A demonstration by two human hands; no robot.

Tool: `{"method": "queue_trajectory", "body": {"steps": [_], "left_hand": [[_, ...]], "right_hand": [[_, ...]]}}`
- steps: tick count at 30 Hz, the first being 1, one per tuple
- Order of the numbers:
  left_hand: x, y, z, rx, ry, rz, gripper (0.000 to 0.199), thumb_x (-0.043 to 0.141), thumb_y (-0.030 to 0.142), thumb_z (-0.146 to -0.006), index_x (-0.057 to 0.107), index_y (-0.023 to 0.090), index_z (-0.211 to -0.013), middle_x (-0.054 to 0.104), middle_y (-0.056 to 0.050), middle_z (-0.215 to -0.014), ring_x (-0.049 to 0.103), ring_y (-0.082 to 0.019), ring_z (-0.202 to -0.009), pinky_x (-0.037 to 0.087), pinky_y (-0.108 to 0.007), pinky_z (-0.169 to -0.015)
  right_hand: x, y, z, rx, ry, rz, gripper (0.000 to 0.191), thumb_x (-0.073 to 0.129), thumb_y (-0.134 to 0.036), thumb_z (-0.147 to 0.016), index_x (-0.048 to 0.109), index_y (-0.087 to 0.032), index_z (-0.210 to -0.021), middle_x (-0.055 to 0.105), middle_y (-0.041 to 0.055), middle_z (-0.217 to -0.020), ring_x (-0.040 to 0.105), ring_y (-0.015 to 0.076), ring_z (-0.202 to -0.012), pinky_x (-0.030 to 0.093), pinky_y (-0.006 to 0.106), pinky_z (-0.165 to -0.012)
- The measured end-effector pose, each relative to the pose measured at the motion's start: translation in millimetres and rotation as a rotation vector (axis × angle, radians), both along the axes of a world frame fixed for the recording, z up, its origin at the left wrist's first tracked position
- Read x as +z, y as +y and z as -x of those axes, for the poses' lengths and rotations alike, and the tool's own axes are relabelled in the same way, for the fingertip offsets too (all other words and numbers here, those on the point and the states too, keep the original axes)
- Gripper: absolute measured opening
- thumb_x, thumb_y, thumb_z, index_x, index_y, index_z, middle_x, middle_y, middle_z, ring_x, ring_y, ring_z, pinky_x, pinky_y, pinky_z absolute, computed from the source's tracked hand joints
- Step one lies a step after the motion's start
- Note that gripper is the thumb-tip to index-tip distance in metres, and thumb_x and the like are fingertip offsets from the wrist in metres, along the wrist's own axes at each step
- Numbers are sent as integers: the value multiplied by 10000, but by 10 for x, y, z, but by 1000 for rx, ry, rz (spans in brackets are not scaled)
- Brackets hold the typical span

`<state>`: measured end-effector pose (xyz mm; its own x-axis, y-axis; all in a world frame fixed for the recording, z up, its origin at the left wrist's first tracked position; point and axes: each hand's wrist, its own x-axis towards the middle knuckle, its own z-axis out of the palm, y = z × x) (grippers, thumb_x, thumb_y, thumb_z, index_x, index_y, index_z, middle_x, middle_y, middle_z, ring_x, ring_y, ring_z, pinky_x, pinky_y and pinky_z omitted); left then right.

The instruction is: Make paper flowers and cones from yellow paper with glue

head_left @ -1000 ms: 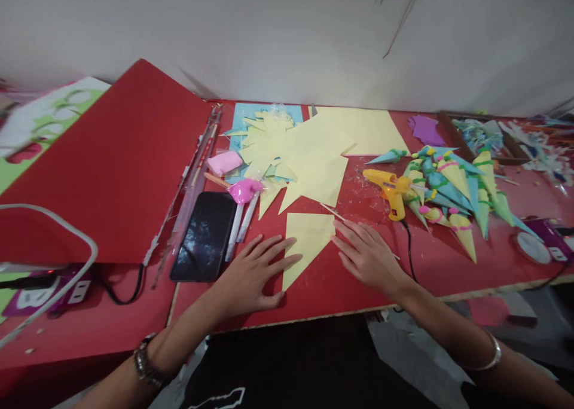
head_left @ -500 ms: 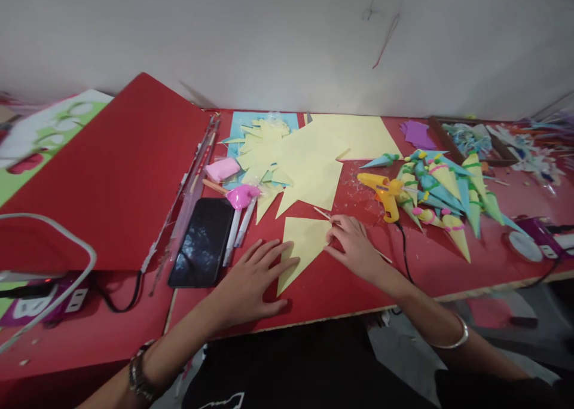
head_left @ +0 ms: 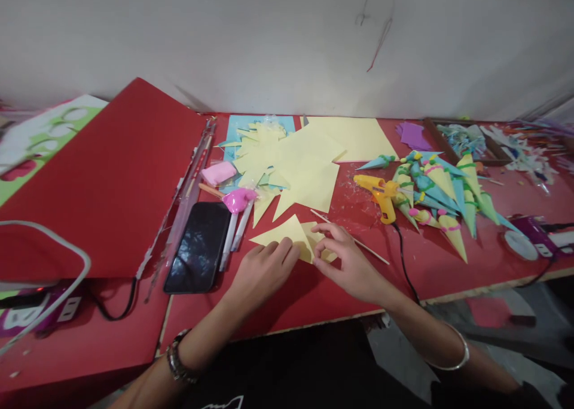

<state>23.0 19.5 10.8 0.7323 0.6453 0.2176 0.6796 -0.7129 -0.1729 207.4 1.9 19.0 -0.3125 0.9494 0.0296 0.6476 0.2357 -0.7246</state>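
A piece of pale yellow paper (head_left: 284, 231) is bent over between my hands, its left part lifted and its right part partly behind my fingers. My left hand (head_left: 263, 272) curls its fingers onto the paper's lower edge, the thumb hidden. At the right part, my right hand (head_left: 352, 266) has its thumb and forefinger bent together in a pinch on the paper. A thin wooden stick (head_left: 373, 253) lies on the red tabletop just beyond my right hand. Larger yellow sheets (head_left: 309, 170) lie behind the paper.
At right are a yellow glue gun (head_left: 383, 198) with a black cord and a pile of yellow and blue paper cones (head_left: 433, 185). A phone (head_left: 197, 247), white pens (head_left: 242, 225) and a pink clay packet (head_left: 239, 200) lie left. A red board (head_left: 103, 188) stands farther left.
The paper has been turned and bent over from lying flat. My left hand has gone from spread out to curled on it. My right hand has left the stick for the paper.
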Motion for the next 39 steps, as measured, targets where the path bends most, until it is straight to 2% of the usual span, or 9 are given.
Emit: {"method": "queue_trajectory", "body": {"steps": [2, 6, 11, 14, 18, 22, 27, 31, 39], "left_hand": [[-3, 38, 27, -31, -39, -16, 214, 352, 54, -831, 496, 184, -742, 557, -2, -667, 506, -132, -513, 347, -250, -429], [-83, 107, 140, -78, -138, 3, 235, 332, 28, -816, 520, 171, -806, 598, -25, -761, 526, -114, -526, 358, -233, -430], [-187, 164, 306, -113, -131, 195, 218, 370, 46, -816, 537, 160, -900, 618, -53, -914, 596, -126, -647, 437, -214, -496], [-207, 190, 345, -124, -84, 263, 234, 379, 44, -820, 548, 150, -943, 617, -69, -982, 610, -144, -728, 481, -239, -573], [-215, 150, 361, -222, -63, 257, 239, 409, 46, -824, 569, 153, -966, 633, -70, -978, 601, -184, -858, 496, -304, -715], [-220, -42, 418, -278, -48, 238, 265, 388, 42, -832, 595, 153, -956, 667, -64, -911, 609, -178, -800, 495, -312, -708], [-257, -262, 499, -153, -141, 207, 321, 343, 33, -842, 596, 160, -993, 684, -54, -953, 617, -181, -851, 486, -302, -702], [-302, -293, 517, -92, -190, 230, 337, 337, 40, -841, 610, 183, -978, 692, -44, -929, 620, -179, -856, 480, -312, -723], [-312, -254, 486, -62, -268, 200, 285, 352, 135, -890, 627, 211, -872, 703, 3, -859, 624, -149, -788, 448, -289, -665]], "right_hand": [[-9, -10, -40, 31, 2, -49, 77, 534, -258, -803, 543, -215, -866, 491, 74, -1195, 435, 202, -1165, 383, 385, -953], [-69, 21, -162, 168, -145, -172, 542, 617, -334, -751, 421, -231, -1246, 386, 114, -1331, 333, 257, -1248, 368, 422, -973], [-242, 42, -217, 203, -368, -417, 336, 480, -164, -853, 564, -323, -1138, 488, 23, -1306, 397, 219, -1205, 297, 452, -1011], [-361, 4, -165, 266, -413, -571, 324, 381, -132, -899, 579, -267, -1116, 582, -7, -1218, 467, 169, -1156, 265, 432, -1042], [-490, -77, -67, 361, -463, -696, 328, 354, -75, -884, 607, -156, -1076, 651, 50, -1107, 548, 173, -1061, 343, 397, -989], [-542, -132, -37, 328, -436, -604, 358, 352, -60, -860, 591, -167, -1104, 644, 66, -1114, 568, 171, -1032, 358, 406, -969], [-496, -126, -88, 340, -393, -437, 362, 455, -75, -791, 600, -263, -1064, 610, 29, -1171, 542, 163, -1066, 355, 394, -944], [-471, -95, -106, 359, -388, -357, 301, 556, -158, -767, 610, -276, -1039, 596, 36, -1178, 531, 179, -1062, 342, 417, -942], [-489, 1, -34, 275, -220, -342, 90, 586, -259, -806, 673, -284, -807, 664, 3, -976, 581, 142, -863, 362, 391, -918]]}}
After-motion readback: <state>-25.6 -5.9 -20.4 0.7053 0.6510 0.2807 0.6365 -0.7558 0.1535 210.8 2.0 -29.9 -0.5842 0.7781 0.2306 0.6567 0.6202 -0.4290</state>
